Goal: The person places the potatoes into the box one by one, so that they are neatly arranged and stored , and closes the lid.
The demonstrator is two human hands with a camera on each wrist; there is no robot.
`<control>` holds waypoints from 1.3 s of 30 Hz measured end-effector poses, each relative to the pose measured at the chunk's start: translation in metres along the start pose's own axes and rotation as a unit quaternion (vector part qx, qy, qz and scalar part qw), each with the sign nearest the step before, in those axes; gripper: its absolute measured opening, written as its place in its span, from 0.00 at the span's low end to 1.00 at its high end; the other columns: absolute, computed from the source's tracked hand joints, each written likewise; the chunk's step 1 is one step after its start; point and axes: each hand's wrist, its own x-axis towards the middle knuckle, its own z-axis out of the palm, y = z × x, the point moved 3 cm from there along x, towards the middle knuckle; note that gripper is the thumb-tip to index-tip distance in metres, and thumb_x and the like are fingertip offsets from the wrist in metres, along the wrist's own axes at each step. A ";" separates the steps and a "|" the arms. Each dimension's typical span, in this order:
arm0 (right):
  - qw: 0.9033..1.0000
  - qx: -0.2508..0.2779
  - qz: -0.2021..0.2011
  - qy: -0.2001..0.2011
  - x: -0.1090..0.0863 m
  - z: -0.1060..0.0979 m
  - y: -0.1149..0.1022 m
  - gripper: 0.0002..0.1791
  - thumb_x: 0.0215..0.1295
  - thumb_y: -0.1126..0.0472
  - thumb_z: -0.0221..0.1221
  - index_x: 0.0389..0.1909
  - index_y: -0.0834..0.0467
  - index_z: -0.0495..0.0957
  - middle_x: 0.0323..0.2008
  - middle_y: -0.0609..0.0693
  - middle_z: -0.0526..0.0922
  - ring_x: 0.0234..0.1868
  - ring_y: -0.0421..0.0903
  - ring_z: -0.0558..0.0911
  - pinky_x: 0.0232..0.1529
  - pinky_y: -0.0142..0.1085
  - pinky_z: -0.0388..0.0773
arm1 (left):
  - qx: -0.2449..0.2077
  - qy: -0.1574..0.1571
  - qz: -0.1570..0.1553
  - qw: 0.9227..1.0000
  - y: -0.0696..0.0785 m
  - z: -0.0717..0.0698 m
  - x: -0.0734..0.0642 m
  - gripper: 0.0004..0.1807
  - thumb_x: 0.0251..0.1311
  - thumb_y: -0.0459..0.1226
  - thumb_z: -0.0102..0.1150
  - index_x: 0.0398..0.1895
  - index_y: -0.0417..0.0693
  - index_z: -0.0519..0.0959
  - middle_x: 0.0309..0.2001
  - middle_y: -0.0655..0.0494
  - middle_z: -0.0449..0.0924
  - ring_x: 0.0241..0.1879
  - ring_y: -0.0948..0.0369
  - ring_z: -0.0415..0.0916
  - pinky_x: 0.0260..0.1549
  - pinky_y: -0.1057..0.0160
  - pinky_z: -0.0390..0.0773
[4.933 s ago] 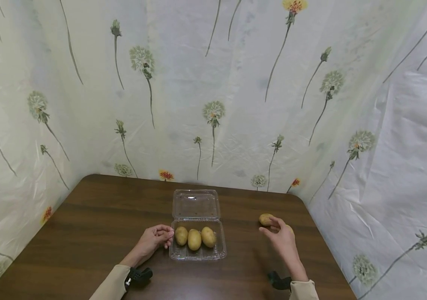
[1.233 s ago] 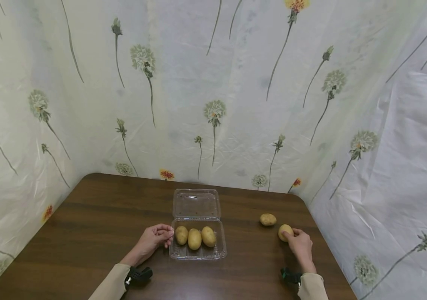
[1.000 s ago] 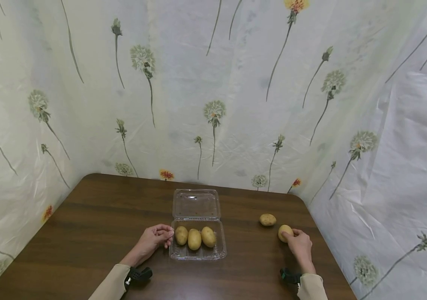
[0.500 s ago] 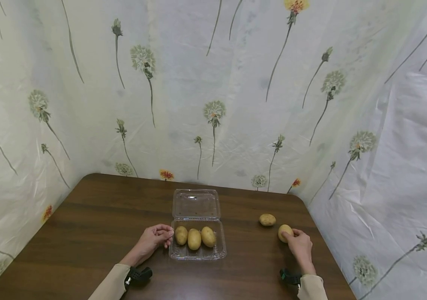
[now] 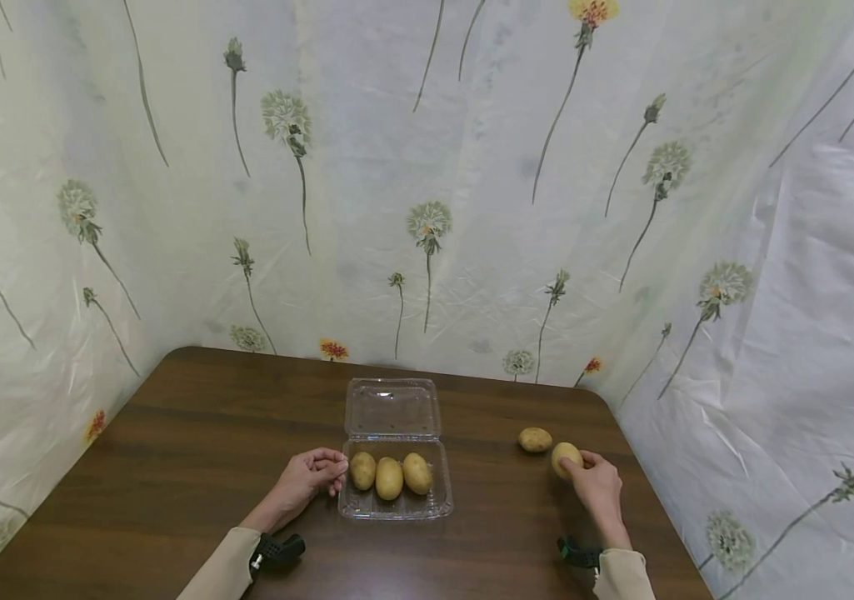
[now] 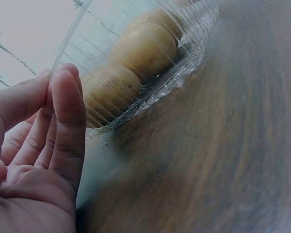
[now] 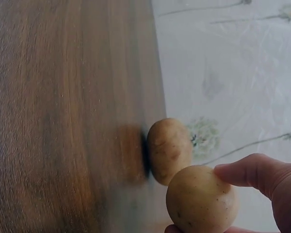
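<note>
A clear plastic clamshell box (image 5: 434,505) lies with its lid (image 5: 392,408) folded back, and three potatoes (image 5: 389,479) sit side by side in its base. My left hand (image 5: 305,483) pinches the base's left rim between thumb and fingertips, as the left wrist view shows close up. Over on the right, my right hand (image 5: 597,487) holds a potato (image 7: 201,201) between thumb and fingers. One more potato (image 5: 535,440) lies on the table just beyond and to the left of the held one.
The dark wooden table (image 5: 232,417) has rounded far corners. Behind and beside it hangs a pale curtain (image 5: 367,208) printed with dandelions. Each wrist wears a black strap with a camera (image 5: 280,550).
My right hand has gone from above the far potato to the nearer one and grips it. Just now that potato has shifted slightly up and left. My left hand stays put.
</note>
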 end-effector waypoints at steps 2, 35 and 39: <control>1.000 0.000 -0.002 -0.003 0.000 0.000 -0.001 0.32 0.61 0.46 0.63 0.54 0.68 0.76 0.49 0.68 0.81 0.48 0.63 0.79 0.45 0.52 0.73 | -0.001 0.001 0.000 1.000 0.000 0.000 0.000 0.15 0.64 0.34 0.59 0.46 0.30 0.71 0.28 0.58 0.81 0.26 0.66 0.77 0.26 0.69 0.78; 0.998 0.023 -0.045 -0.038 -0.015 0.015 -0.056 0.30 0.60 0.48 0.64 0.56 0.63 0.76 0.50 0.63 0.83 0.51 0.57 0.80 0.48 0.49 0.74 | 0.001 0.012 -0.009 1.000 0.000 0.000 0.000 0.15 0.63 0.35 0.60 0.45 0.30 0.71 0.27 0.60 0.81 0.26 0.66 0.78 0.26 0.69 0.78; 0.998 0.027 -0.050 -0.039 -0.017 0.016 -0.064 0.29 0.59 0.48 0.64 0.56 0.63 0.76 0.49 0.62 0.83 0.50 0.56 0.80 0.46 0.46 0.75 | 0.002 0.009 -0.005 1.000 0.000 0.000 0.000 0.15 0.64 0.34 0.59 0.45 0.30 0.71 0.27 0.60 0.81 0.26 0.66 0.78 0.26 0.69 0.78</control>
